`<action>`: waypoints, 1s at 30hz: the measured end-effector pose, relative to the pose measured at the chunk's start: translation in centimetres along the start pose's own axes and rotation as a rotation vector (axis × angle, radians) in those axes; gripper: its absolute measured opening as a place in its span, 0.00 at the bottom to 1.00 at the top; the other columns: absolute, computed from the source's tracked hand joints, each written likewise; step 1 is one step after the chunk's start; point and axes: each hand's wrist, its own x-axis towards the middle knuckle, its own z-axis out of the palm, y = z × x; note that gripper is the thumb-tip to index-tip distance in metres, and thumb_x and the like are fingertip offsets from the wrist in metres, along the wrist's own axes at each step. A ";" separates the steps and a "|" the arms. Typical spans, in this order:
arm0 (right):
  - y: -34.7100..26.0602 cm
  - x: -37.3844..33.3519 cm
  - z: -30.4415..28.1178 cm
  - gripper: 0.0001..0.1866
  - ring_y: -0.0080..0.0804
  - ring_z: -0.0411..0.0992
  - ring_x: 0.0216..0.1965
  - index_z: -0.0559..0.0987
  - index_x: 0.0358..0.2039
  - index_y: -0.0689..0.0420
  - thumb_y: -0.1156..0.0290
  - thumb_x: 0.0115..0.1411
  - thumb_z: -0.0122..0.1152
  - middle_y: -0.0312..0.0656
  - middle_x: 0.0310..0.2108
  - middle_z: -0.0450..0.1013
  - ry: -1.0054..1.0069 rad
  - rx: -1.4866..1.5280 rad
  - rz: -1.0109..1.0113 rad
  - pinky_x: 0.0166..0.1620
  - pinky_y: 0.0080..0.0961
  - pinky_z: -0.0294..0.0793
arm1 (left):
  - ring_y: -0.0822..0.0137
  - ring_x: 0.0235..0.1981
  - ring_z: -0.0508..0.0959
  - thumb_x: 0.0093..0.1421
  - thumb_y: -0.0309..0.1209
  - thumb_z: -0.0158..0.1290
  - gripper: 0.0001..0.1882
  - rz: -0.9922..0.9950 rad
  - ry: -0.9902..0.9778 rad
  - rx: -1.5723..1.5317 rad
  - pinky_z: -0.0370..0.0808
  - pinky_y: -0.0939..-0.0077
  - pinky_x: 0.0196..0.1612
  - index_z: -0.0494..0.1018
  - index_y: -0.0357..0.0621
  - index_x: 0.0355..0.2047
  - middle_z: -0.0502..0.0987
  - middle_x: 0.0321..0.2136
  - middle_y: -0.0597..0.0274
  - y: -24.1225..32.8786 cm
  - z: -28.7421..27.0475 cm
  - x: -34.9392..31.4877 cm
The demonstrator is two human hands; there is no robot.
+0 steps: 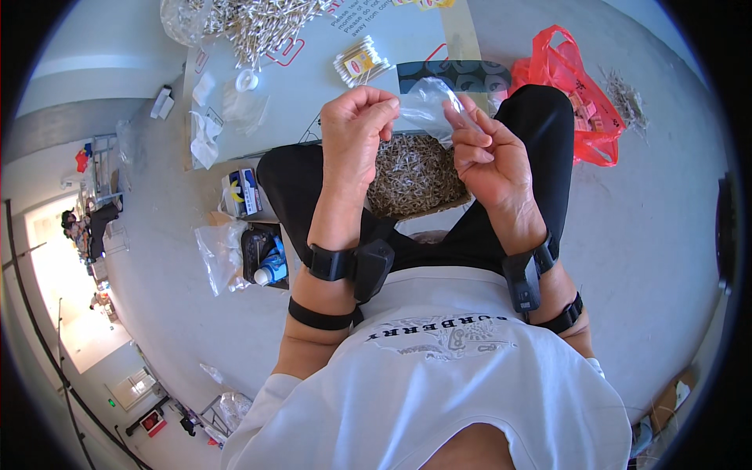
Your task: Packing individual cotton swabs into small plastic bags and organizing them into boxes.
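Between my two hands a small clear plastic bag (427, 106) is stretched above the near edge of the table. My left hand (352, 133) pinches its left end between thumb and fingers. On the other side, my right hand (495, 157) has its fingers curled at the bag's right end, with the film lying over some fingertips. Below the bag, a cardboard box (419, 176) full of loose cotton swabs stands between my knees. Just beyond my left hand, a bundle of cotton swabs (362, 63) with a yellow label lies on the table.
A large heap of cotton swabs (266, 27) covers the far left of the table (305, 86). Tape (247, 81) and white scraps (205, 139) lie at its left. A red plastic bag (576, 98) stands on the floor at right; a box with a blue bottle (270, 270) is at left.
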 end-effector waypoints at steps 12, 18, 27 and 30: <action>-1.2 -0.5 1.6 0.25 0.15 0.61 0.16 0.62 0.56 0.62 0.73 0.58 0.54 0.48 0.27 0.75 -0.022 -1.108 -0.127 0.17 0.06 0.56 | 0.77 0.18 0.69 0.54 0.22 0.50 0.03 0.068 -0.086 -0.001 0.67 0.84 0.22 0.70 0.34 0.24 0.73 0.19 0.62 1.6 0.4 -0.6; -4.4 0.5 0.4 0.17 0.17 0.65 0.19 0.74 0.44 0.64 0.66 0.57 0.58 0.33 0.20 0.71 0.025 -1.774 -0.547 0.25 0.13 0.64 | 0.79 0.22 0.69 0.55 0.21 0.50 0.02 0.303 -0.177 0.406 0.67 0.84 0.27 0.69 0.36 0.26 0.72 0.19 0.67 3.0 -0.2 -0.8; -2.5 0.6 3.4 0.19 0.14 0.64 0.25 0.76 0.41 0.62 0.74 0.48 0.67 0.33 0.27 0.72 -0.319 -1.742 -0.439 0.30 0.12 0.66 | 0.79 0.24 0.69 0.55 0.21 0.50 0.01 0.329 -0.324 0.430 0.67 0.84 0.29 0.69 0.36 0.27 0.71 0.20 0.67 3.2 0.1 -1.4; -1.5 1.0 2.4 0.10 0.13 0.65 0.26 0.77 0.33 0.63 0.79 0.48 0.65 0.31 0.24 0.71 -0.275 -1.584 -0.462 0.31 0.11 0.66 | 0.79 0.24 0.69 0.55 0.22 0.52 0.02 0.299 -0.248 0.273 0.67 0.85 0.29 0.70 0.36 0.28 0.71 0.21 0.68 2.8 0.5 -1.6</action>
